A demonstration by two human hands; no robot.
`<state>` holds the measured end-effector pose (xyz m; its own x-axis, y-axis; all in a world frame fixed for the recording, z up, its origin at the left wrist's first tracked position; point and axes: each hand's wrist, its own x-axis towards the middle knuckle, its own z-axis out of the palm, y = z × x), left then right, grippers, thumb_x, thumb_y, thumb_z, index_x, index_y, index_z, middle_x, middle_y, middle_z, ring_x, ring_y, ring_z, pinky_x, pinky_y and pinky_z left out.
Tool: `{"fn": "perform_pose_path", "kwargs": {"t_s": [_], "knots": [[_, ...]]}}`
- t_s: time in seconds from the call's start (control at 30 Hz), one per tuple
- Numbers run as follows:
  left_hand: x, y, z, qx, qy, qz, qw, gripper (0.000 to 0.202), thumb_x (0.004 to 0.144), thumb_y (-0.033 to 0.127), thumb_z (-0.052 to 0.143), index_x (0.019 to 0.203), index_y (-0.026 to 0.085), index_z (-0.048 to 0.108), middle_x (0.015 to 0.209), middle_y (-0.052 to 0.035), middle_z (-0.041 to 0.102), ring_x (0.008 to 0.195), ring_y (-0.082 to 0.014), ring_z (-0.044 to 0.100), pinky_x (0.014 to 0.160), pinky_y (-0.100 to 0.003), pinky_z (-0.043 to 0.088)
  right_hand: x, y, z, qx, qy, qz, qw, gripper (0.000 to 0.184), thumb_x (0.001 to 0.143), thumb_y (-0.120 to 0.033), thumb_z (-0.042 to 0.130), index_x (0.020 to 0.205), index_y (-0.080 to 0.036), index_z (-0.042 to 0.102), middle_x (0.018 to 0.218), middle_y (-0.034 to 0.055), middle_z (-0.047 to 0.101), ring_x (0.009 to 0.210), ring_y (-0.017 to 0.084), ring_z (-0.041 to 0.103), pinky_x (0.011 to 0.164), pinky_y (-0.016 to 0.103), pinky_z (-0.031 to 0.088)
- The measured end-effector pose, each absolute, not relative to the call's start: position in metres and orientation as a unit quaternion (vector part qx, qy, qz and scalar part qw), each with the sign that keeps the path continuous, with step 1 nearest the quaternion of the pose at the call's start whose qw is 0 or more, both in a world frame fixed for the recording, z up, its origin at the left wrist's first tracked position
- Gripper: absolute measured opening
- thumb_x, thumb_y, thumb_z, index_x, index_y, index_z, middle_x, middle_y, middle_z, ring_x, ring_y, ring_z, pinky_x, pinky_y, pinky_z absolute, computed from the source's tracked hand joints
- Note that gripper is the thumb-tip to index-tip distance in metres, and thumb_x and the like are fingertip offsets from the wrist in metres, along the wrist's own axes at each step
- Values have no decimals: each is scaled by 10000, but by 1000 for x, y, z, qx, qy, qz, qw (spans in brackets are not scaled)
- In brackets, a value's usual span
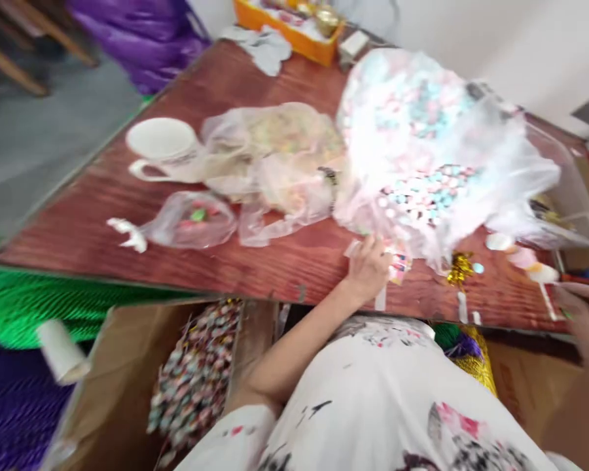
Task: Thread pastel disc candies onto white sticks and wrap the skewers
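My left hand [368, 268] rests on the front part of a reddish wooden table [285, 261], fingers curled around small wrapped sweets and clear film next to a big clear bag of pink and blue candies [422, 150]. What it grips is blurred. My right hand [586, 320] is at the right edge of the frame, near the table's front edge, fingers stretched out, close to small white and pink pieces [513, 252] and a gold foil bit [460, 267].
A white mug [161, 147], a crumpled clear bag [275, 163] and a small knotted bag with sweets [191, 222] lie on the left. An orange tray [294, 29] stands at the back. Below the table is a cardboard box of wrapped candies [196, 379], with green and purple tinsel at left.
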<state>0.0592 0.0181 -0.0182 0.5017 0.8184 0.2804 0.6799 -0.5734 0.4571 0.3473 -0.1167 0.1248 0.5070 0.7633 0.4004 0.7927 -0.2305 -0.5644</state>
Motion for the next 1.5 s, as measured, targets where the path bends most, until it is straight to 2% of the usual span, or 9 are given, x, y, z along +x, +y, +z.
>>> {"fn": "perform_pose_path", "kwargs": {"t_s": [0.07,0.27,0.57,0.7,0.83,0.93,1.07,1.27,1.5], "knots": [[58,18,-17,862,445,198,142,147,860,184,563,808,130,689,886,-134,647,934,-265,535,773,-390,446,347,-107,102,-742,-542,32,394,101,744,-360,764,821,-296,750,777,89,712,689,205,663,688,372,524],[42,16,-15,875,410,187,178,200,858,120,517,953,169,686,948,-90,681,935,-225,578,822,-361,468,334,-79,42,-644,-642,185,373,77,820,-252,669,861,-250,734,760,-5,727,639,144,660,610,270,517],[42,36,-25,774,441,319,324,123,769,116,614,673,176,661,667,-2,653,678,-145,585,647,-268,442,346,-66,22,-614,-630,246,407,85,814,-194,666,862,-231,725,713,-22,704,598,113,634,589,225,503],[45,34,-20,828,432,252,253,68,789,132,627,745,167,666,751,-31,661,744,-172,580,692,-295,452,349,-64,23,-608,-617,265,424,104,809,-180,669,871,-236,729,723,-26,706,619,112,640,599,220,506],[50,21,-12,904,393,140,87,244,862,181,566,1081,220,665,886,-79,640,845,-222,548,728,-342,446,355,-60,21,-611,-612,255,433,119,796,-154,684,867,-240,727,729,-38,700,622,96,625,597,205,492],[54,14,-10,920,374,115,17,245,854,177,562,1064,249,665,892,-83,628,830,-230,519,685,-344,419,357,-60,15,-620,-598,257,438,125,799,-147,682,868,-242,725,725,-43,695,614,92,615,590,204,482],[57,18,-9,907,376,189,16,152,849,148,554,906,222,674,861,-65,640,839,-216,510,738,-357,414,352,-64,5,-618,-588,280,440,127,810,-150,672,873,-249,720,751,-36,706,638,105,621,613,224,486],[62,15,-15,908,369,192,-45,273,864,134,525,1103,195,643,892,-82,667,797,-210,540,684,-348,379,344,-77,-6,-620,-576,299,442,94,819,-169,664,852,-241,714,761,-26,707,650,118,627,621,239,489],[62,15,-23,900,377,221,-15,241,890,176,517,1097,197,639,891,-74,695,798,-195,604,683,-329,417,334,-78,-11,-630,-574,294,432,68,826,-188,657,818,-230,710,719,-31,691,616,104,606,597,225,478]]}}
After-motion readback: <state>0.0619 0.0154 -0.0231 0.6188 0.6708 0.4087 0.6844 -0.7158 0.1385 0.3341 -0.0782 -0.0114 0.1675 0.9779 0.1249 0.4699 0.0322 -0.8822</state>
